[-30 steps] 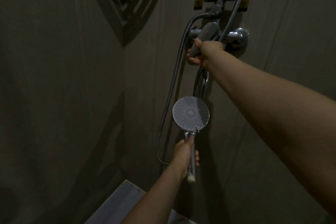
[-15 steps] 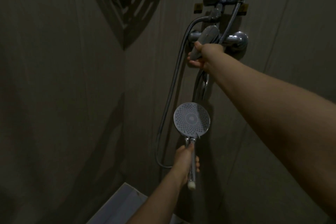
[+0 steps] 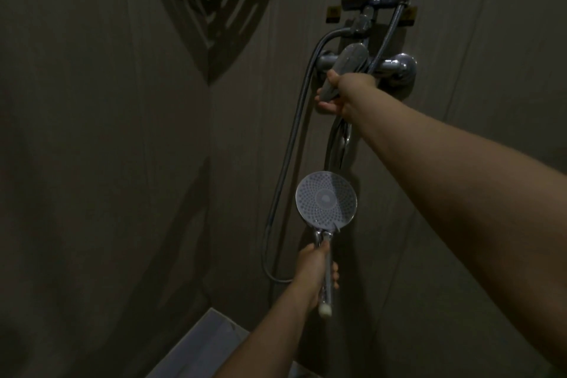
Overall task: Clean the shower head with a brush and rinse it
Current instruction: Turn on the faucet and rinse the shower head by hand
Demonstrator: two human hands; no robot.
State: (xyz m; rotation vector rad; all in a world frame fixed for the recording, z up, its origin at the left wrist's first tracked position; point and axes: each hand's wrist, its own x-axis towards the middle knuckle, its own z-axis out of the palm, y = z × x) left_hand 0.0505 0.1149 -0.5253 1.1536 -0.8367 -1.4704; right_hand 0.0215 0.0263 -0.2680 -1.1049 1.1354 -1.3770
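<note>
You're gripping the shower head (image 3: 326, 200) handle in your left hand (image 3: 316, 273), right hand (image 3: 346, 95) clasping the mixer lever (image 3: 343, 70), dim beige wall (image 3: 122, 163) behind.

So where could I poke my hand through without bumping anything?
The bare brown wall left of the grey hose is free. It is crowded around the chrome tap lever, gripped by the right hand, and below it, where the left hand holds the round grey shower head.
</note>
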